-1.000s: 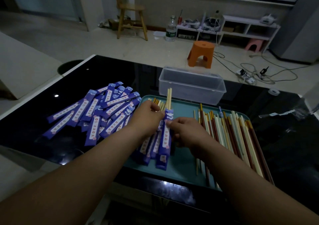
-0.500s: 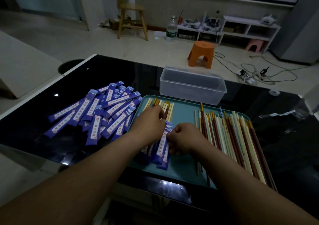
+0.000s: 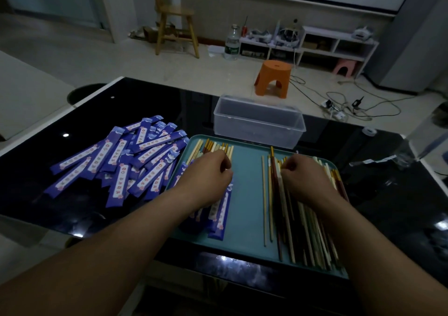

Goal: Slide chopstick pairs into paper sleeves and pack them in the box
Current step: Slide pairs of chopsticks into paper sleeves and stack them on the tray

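Head view: teal tray (image 3: 244,218) on black glass table (image 3: 145,102); left hand (image 3: 206,174) rests knuckles-up on sleeved chopsticks (image 3: 219,215) at tray's left side, fingers curled, grasp not discernible; right hand (image 3: 306,177) curled over loose chopsticks (image 3: 291,218) at tray's right, grip unclear; purple paper sleeves (image 3: 116,163) heaped left of tray; 1 clear plastic box (image 3: 258,126) just behind tray.

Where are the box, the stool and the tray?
box (image 3: 254,132): head view, on its front wall.
stool (image 3: 276,66): head view, on its seat top.
tray (image 3: 247,206): head view, on the bare middle of its floor.
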The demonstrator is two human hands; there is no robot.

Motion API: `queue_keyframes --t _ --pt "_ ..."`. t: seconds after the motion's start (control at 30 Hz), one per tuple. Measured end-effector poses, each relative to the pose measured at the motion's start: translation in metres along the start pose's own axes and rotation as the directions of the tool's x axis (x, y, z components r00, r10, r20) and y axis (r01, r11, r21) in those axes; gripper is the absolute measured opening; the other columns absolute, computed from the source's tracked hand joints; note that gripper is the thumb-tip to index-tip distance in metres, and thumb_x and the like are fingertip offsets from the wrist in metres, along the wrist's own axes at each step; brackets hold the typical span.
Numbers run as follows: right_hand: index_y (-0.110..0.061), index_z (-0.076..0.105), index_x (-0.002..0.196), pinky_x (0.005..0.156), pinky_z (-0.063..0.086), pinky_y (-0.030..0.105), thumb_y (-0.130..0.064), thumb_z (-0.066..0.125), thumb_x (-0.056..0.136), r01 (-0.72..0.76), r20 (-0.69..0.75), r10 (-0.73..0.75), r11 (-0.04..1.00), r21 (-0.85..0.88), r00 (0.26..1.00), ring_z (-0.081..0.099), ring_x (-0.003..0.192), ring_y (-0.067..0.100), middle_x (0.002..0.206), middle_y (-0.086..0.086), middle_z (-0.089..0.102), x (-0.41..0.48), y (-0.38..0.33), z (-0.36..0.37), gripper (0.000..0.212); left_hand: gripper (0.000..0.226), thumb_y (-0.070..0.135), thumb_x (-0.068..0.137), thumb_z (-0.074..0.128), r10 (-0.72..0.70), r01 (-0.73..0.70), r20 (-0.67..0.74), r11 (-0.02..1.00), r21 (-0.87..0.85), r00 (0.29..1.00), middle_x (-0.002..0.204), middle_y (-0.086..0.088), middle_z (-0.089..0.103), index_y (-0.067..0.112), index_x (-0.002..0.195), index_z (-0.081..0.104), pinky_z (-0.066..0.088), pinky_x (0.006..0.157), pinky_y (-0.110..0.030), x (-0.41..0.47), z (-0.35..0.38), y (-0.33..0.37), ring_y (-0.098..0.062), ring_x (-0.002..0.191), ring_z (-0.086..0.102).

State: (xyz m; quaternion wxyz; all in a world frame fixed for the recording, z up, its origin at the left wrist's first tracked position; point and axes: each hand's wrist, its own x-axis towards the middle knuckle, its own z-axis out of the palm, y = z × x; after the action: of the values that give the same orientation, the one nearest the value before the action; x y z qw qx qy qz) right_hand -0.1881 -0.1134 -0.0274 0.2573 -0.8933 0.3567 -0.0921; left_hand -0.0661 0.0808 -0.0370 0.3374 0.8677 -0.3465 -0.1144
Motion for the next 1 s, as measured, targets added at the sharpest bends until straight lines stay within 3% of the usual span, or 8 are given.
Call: queue_keyframes --t 0.13,0.37,0.47,0.6,0.73,1.0 --pt "-0.022 0.063 0.08 0.069 0.043 0.028 -0.01 0.065 0.093 -0.049 0.028 0.054 0.985 -0.163 0.998 0.053 0.069 0.005 0.081 -0.003 0.062 0.001 0.016 -0.019 0.018 0.008 0.027 0.102 0.058 0.081 -0.081 0.065 0.997 -0.002 0.995 0.099 0.003 0.066 0.02 0.103 0.062 0.055 0.086 -0.044 0.0 0.014 0.017 -0.017 0.091 0.062" --pt "-0.018 0.075 0.082 0.059 0.049 0.025 -0.017 0.071 0.091 -0.046 0.148 0.084 0.97 -0.24 0.985 0.067 0.07 0.012 0.078 0.0 0.071 -0.002 0.018 -0.01 0.009 0.03 0.03 0.101 0.056 0.241 -0.267 0.251 0.961 0.076 0.938 0.125 -0.003 0.057 0.026 0.131 0.058 0.053 0.093 -0.044 -0.001 0.062 0.057 -0.024 0.11 0.06" --pt "-0.02 0.069 0.079 0.061 0.047 0.027 -0.02 0.07 0.091 -0.032 0.14 0.071 0.964 -0.263 0.988 0.063 0.071 0.013 0.077 -0.001 0.067 -0.001 0.02 -0.003 0.011 0.028 0.033 0.102 0.053 0.198 -0.24 0.272 0.962 0.128 0.942 0.122 -0.004 0.055 0.025 0.128 0.057 0.054 0.089 -0.047 0.001 0.076 0.064 -0.028 0.105 0.06" --pt "-0.015 0.071 0.076 0.063 0.055 0.03 -0.014 0.065 0.087 -0.065 0.102 0.096 0.959 -0.276 0.99 0.065 0.067 0.019 0.072 0.003 0.066 0.0 0.019 0.001 0.013 0.018 0.036 0.101 0.055 0.132 -0.169 0.218 0.973 0.159 0.967 0.11 -0.004 0.053 0.023 0.113 0.058 0.054 0.084 -0.047 0.005 0.083 0.066 -0.03 0.094 0.06" --pt "-0.015 0.055 0.065 0.05 0.033 0.024 -0.013 0.065 0.084 -0.051 0.07 0.077 0.95 -0.309 0.995 0.051 0.057 0.015 0.065 0.002 0.054 -0.005 0.013 0.003 0.022 0.011 0.029 0.098 0.057 0.097 -0.124 0.193 0.984 0.132 0.976 0.108 -0.004 0.055 0.026 0.109 0.054 0.054 0.082 -0.046 0.007 0.085 0.068 -0.031 0.093 0.061" --pt "-0.013 0.054 0.068 0.048 0.032 0.026 -0.008 0.059 0.088 -0.042 0.101 0.075 0.954 -0.295 0.992 0.051 0.058 0.016 0.068 0.003 0.055 -0.007 0.007 0.005 0.02 0.014 0.031 0.094 0.062 0.007 -0.04 0.191 0.985 0.169 0.982 0.113 -0.007 0.057 0.025 0.102 0.052 0.053 0.082 -0.042 0.011 0.081 0.069 -0.032 0.101 0.064"
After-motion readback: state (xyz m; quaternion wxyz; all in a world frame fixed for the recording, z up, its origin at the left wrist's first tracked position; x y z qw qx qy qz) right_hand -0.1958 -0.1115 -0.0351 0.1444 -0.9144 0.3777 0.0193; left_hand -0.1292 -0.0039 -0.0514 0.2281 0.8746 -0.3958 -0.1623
